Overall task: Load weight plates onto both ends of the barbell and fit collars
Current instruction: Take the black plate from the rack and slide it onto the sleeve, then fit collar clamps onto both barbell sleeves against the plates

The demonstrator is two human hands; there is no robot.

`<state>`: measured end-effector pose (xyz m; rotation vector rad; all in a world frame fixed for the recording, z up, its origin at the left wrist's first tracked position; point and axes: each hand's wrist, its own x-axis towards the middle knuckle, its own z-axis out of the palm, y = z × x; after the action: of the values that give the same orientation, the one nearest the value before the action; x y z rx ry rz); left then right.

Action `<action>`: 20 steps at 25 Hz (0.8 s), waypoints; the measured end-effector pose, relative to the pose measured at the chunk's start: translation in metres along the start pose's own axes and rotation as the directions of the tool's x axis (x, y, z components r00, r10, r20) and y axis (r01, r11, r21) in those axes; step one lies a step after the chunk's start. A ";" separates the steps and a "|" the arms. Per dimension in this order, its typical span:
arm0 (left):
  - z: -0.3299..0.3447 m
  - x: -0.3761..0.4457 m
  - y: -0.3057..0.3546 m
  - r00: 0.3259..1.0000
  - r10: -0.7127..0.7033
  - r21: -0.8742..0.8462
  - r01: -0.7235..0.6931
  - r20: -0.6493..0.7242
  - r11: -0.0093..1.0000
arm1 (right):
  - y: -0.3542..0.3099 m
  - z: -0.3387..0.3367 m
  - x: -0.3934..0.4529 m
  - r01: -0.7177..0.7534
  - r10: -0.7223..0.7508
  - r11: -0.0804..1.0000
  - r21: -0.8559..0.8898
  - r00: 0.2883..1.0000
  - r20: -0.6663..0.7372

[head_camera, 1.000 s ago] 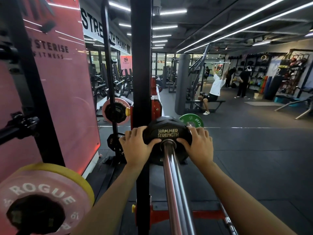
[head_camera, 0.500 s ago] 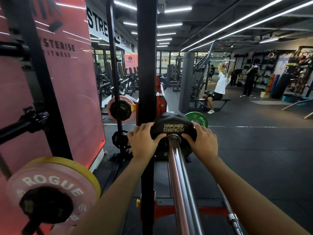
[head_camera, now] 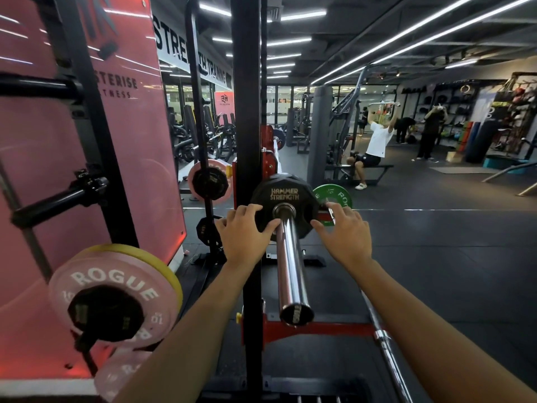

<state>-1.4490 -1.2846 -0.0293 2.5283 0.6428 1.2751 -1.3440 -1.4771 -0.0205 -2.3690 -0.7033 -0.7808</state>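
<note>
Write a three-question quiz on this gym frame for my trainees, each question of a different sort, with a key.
1. True or false: a collar is already fitted on the barbell sleeve outside the black Hammer Strength plate.
2. Which hand lies on the plate's face? A) left hand B) right hand C) neither
3. Fill in: the brand name on the pink plate stored at the lower left is ____.

Key: 1. False; the sleeve is bare from the plate to its near end. 2. A; the right hand's fingers are spread beside the plate's edge, and contact there cannot be told. 3. ROGUE.

"HAMMER STRENGTH" on black plate (head_camera: 284,196); "ROGUE" on pink plate (head_camera: 113,289)
</note>
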 end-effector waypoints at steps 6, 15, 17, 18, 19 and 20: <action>-0.063 -0.068 0.025 1.000 0.000 0.007 0.000 -0.029 1.000 | -0.009 -0.062 -0.081 0.029 -0.030 0.999 0.024 0.999 0.029; -0.162 -0.128 0.011 0.997 -0.009 0.053 0.013 -0.080 0.999 | -0.089 -0.119 -0.144 0.148 -0.150 0.985 0.095 0.988 0.022; -0.190 -0.135 -0.006 0.993 -0.025 0.079 0.034 -0.113 0.996 | -0.129 -0.121 -0.154 0.210 -0.212 0.971 0.117 0.977 -0.002; -0.206 -0.140 -0.018 0.991 -0.031 0.079 0.042 -0.132 0.996 | -0.151 -0.120 -0.159 0.243 -0.244 0.962 0.125 0.970 -0.006; -0.224 -0.146 -0.033 0.987 -0.039 0.076 0.052 -0.158 0.996 | -0.174 -0.117 -0.166 0.268 -0.271 0.953 0.144 0.963 0.002; -0.244 -0.153 -0.052 0.981 -0.055 0.084 0.071 -0.186 0.994 | -0.200 -0.114 -0.173 0.283 -0.292 0.943 0.173 0.956 0.026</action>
<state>-1.7401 -1.3098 -0.0131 2.4566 0.8306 1.5005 -1.6291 -1.4580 0.0101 -2.1675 -1.1112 -0.7487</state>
